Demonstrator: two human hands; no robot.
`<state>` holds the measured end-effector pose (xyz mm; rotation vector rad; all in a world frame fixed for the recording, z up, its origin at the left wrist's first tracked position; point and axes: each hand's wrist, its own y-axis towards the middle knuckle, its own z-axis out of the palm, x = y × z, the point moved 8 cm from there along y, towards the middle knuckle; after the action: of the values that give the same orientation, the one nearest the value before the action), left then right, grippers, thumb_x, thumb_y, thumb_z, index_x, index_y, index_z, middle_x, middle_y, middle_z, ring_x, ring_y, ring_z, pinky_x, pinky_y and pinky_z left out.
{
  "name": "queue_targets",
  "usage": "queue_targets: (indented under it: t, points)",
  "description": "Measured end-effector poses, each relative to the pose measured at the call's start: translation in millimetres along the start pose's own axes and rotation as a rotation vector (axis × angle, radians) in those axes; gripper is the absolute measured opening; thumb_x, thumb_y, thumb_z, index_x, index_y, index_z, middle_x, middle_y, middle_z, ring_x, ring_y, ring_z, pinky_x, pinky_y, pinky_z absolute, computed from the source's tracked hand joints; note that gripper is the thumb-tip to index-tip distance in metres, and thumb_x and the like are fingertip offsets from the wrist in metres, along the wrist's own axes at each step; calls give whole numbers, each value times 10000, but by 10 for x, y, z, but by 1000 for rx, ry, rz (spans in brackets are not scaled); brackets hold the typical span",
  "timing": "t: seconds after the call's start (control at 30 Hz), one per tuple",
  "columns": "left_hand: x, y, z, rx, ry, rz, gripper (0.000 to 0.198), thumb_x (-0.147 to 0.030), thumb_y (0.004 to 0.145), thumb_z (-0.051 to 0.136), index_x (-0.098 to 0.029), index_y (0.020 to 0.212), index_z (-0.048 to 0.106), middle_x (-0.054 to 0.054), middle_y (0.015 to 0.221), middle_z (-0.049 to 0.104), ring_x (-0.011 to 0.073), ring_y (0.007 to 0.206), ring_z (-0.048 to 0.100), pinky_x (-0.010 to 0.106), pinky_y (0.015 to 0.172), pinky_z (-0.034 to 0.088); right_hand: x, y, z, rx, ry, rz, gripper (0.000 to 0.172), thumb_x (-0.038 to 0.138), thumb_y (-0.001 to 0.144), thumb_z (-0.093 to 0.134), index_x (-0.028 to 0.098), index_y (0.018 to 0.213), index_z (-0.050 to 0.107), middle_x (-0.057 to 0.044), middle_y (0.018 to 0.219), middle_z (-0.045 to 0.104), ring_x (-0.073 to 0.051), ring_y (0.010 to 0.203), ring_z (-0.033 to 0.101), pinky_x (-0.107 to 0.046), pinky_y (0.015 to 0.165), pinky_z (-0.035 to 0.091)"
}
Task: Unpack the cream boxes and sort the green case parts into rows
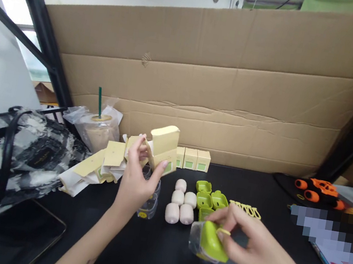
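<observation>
My left hand (137, 179) is raised over the black table (150, 253) and pinches a small pale-yellow carton (164, 147) with its lid flap open. My right hand (246, 243) grips a lime-green case in a clear plastic cover (207, 242), with a yellow loop across its fingers. Between the hands lie several pink oval pieces (180, 204) and several green cases (211, 197). A clear plastic cover (149, 201) stands just under the left hand. Several yellow loops (247, 210) lie beyond the right hand.
Three closed yellow cartons (192, 159) line the cardboard wall (216, 89). Flat unfolded cartons (100, 164) pile at left beside an iced drink in a bag (98, 131). A black-and-white bag (8, 159) and a dark tablet (18, 232) sit far left. An orange tool (319, 191) lies right.
</observation>
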<state>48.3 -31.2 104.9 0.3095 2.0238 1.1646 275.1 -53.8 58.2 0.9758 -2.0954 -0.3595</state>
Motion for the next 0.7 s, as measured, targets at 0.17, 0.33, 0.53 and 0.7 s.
queue_targets:
  t: [0.17,0.33,0.53,0.7]
  points:
    - [175,-262,475,258,-470,-396,574,-435,813,586,-176,1261,337,118,1060,609,233,947,627,394,791,538,-43,-9,176,68,-110,67,126,153,856,449,255,781,449,39,765,684,-123,616,659,-216,573,534]
    - [166,-436,668,349,-700,-644,415,-414,794,615,-175,1112,496,119,1085,650,251,1040,618,381,849,528,-59,-3,238,101,-62,87,52,248,911,485,264,918,533,30,815,679,-133,695,661,-229,652,540]
    - [66,-527,652,345,-867,-817,416,-402,793,642,-159,1098,498,117,1109,651,245,1048,615,336,847,503,67,-8,103,-84,-222,-71,142,264,896,523,243,1033,553,-15,919,687,-166,807,685,-248,672,570]
    - [-83,-704,733,410,-1011,-898,438,-413,795,656,-172,1093,445,117,1101,649,226,969,647,323,810,498,575,-65,-14,-347,-604,-515,216,193,909,503,172,1100,602,-93,1027,687,-192,942,659,-305,810,547]
